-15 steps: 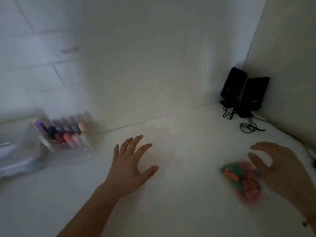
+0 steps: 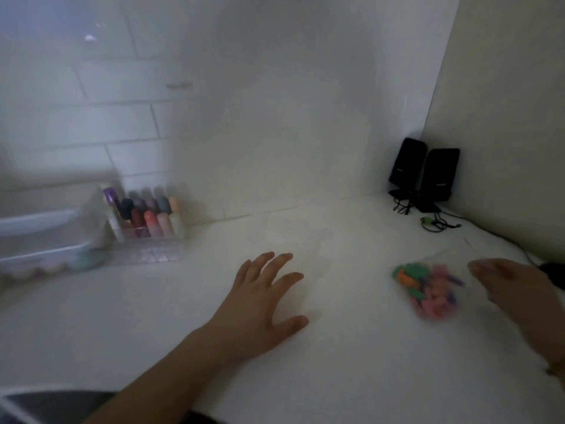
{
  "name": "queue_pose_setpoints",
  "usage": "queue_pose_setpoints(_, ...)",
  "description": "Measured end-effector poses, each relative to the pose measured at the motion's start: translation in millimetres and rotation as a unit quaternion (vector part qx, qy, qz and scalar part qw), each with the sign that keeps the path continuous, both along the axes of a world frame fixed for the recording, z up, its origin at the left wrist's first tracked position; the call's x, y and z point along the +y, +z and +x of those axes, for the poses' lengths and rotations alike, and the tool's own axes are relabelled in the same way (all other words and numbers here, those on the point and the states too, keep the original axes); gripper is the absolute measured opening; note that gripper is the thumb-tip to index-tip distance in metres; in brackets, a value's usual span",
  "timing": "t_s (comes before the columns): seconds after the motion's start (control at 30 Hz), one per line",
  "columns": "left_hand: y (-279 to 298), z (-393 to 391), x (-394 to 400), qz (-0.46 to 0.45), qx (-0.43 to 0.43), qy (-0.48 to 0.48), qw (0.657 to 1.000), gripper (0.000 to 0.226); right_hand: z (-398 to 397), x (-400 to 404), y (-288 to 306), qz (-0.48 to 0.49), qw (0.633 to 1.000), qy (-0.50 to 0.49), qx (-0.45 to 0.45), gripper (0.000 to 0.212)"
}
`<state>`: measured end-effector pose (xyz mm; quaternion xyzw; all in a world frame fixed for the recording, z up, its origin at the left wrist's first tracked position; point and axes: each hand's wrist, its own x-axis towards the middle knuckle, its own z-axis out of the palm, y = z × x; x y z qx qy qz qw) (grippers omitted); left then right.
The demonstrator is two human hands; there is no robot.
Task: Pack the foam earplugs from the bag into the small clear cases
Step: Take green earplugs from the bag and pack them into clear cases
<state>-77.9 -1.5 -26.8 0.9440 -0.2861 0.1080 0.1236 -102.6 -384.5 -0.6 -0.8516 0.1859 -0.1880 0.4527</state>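
Earplugs (image 2: 428,293), bright foam pieces in a clear bag, lie toward the right edge of the white worktop (image 2: 351,362). They look light, soft and squashy; the thin bag is likely slippery, so pinch its loose film at the top rather than squeeze the heap. Right hand (image 2: 516,292) hovers just beside the bag, fingers relaxed, empty. Left hand (image 2: 263,301) is spread over the worktop's middle.

We have one head view, looking forward and down across the white table (image 2: 351,362) toward the far wall corner, close over both hands, with no second view.
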Motion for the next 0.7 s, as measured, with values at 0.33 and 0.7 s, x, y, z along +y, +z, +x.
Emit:
queue_pose_setpoints(0.33,34.9,-38.0,-68.9,-0.408,0.038,0.005,0.912,0.108,-10.5,203.2,82.3,0.155,0.942,0.266,-0.135,0.015)
queue_pose_setpoints(0.7,11.9,4.7,123.8,-0.23,-0.22,0.206,0.926,0.04,75.4,254.7,29.0,-0.174,0.905,0.376,-0.093,0.023)
